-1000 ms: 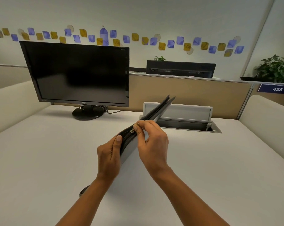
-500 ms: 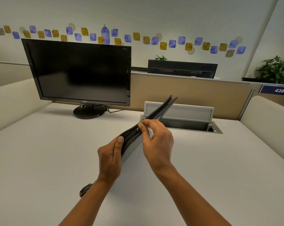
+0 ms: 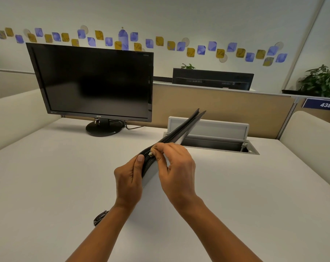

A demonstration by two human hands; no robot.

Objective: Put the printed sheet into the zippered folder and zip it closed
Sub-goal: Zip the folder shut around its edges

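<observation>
I hold a black zippered folder [image 3: 181, 130] on edge above the white desk [image 3: 47, 186], its far end pointing up and away. My left hand [image 3: 128, 178] grips the near end, thumb along the zipper edge. My right hand [image 3: 176, 167] pinches the small metal zipper pull [image 3: 151, 153] just beyond that thumb. The zipper track looks parted beyond the pull. A pale strip [image 3: 179, 141] shows under the far part; I cannot tell whether it is the printed sheet.
A dark monitor [image 3: 96, 82] stands at the back left. An open cable hatch [image 3: 207, 127] with a raised lid lies right behind the folder. A small dark object [image 3: 100, 217] lies on the desk by my left forearm. Padded dividers flank both sides.
My right hand with the zipper pull moved a little up the track, and now sits back closer to my left thumb. The folder stays at the same tilt.
</observation>
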